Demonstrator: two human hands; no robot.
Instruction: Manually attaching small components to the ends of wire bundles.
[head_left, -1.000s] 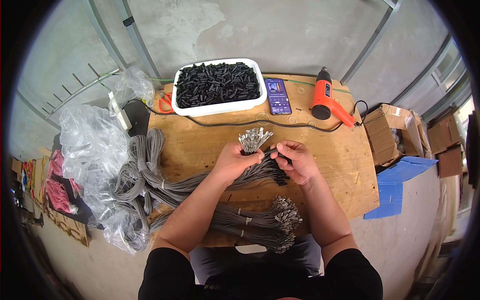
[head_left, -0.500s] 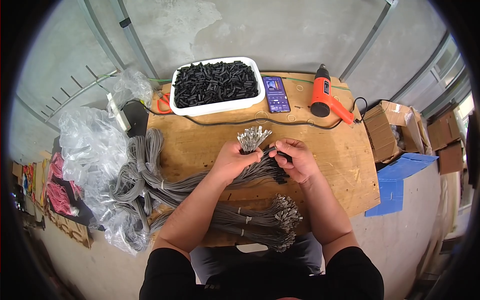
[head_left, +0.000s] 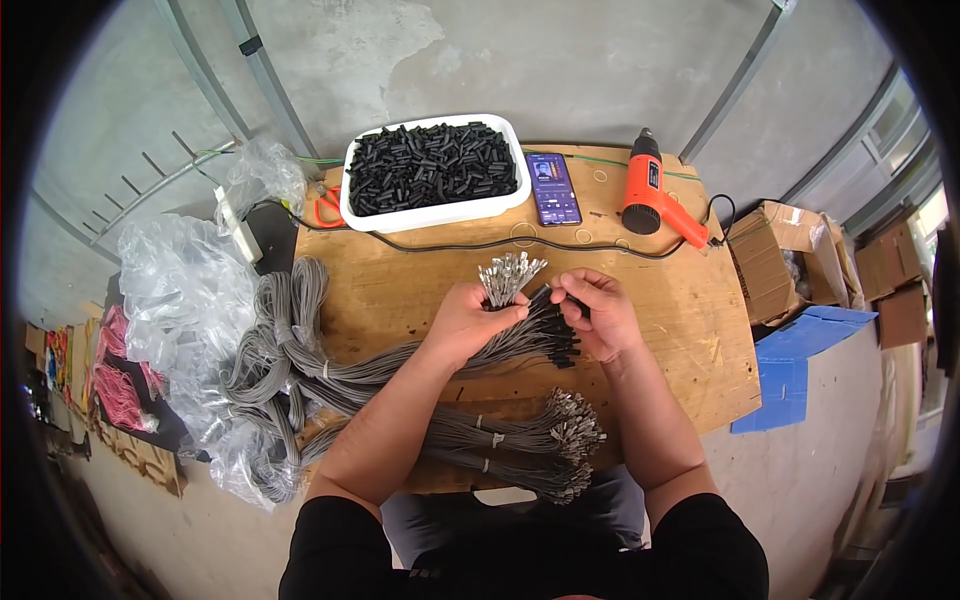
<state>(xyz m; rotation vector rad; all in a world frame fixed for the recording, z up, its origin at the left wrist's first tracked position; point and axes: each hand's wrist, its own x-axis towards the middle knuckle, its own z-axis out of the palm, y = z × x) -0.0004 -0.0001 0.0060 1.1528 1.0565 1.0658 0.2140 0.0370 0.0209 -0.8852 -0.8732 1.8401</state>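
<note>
My left hand (head_left: 464, 322) is closed round a bunch of grey wires, whose silvery metal terminals (head_left: 510, 278) fan out above the fist. To its right, my right hand (head_left: 608, 318) is curled with thumb and forefinger together. Short black tubes (head_left: 576, 305) show among its fingers; how many is hidden. Between and below the hands, grey wires with black tubes on their ends (head_left: 560, 345) spread over the table. Nearer to me lie tied bundles of grey wire (head_left: 470, 432) with bare metal terminals (head_left: 575, 425).
A white tub (head_left: 430, 221) heaped with short black tubes stands at the back of the wooden table (head_left: 690, 340). A phone (head_left: 553, 190), an orange heat gun (head_left: 650, 195) and red-handled pliers (head_left: 327, 208) lie near it. A black cord (head_left: 450, 246) crosses the table. Clear plastic bags (head_left: 185, 300) fill the left side.
My right hand has drawn slightly away from the left fist. The black tube that stuck out between the hands no longer shows there. The left hand has barely moved.
</note>
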